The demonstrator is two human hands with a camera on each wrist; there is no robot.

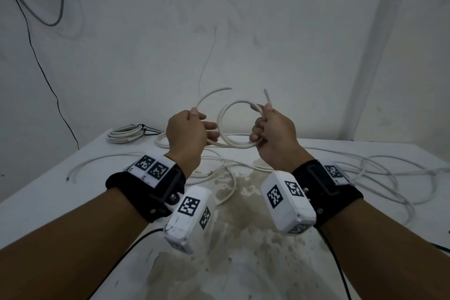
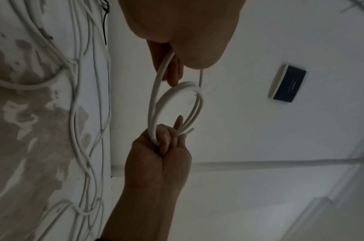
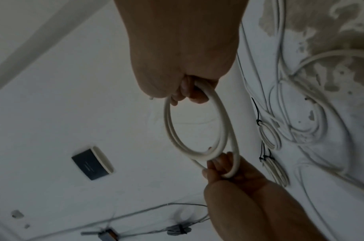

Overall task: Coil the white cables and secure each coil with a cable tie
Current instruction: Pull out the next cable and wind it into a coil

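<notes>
A white cable [image 1: 222,114] is wound into a small coil of a few loops, held in the air above the table [image 1: 60,190]. My right hand [image 1: 264,124] grips one side of the coil [image 3: 224,124] in a fist, and a short cable end [image 1: 267,96] sticks up past its thumb. My left hand [image 1: 194,126] pinches the opposite side [image 2: 156,97]; a curved free end [image 1: 211,94] arcs up from it. A thin white strand [image 1: 207,56] rises above the left hand; I cannot tell what it is.
Several loose white cables [image 1: 365,165] sprawl across the table, mostly on its right and middle. Tied coils [image 1: 124,133] with black ties [image 1: 148,129] lie at the back left. A wall stands close behind, with black wires [image 1: 36,56] hanging at left.
</notes>
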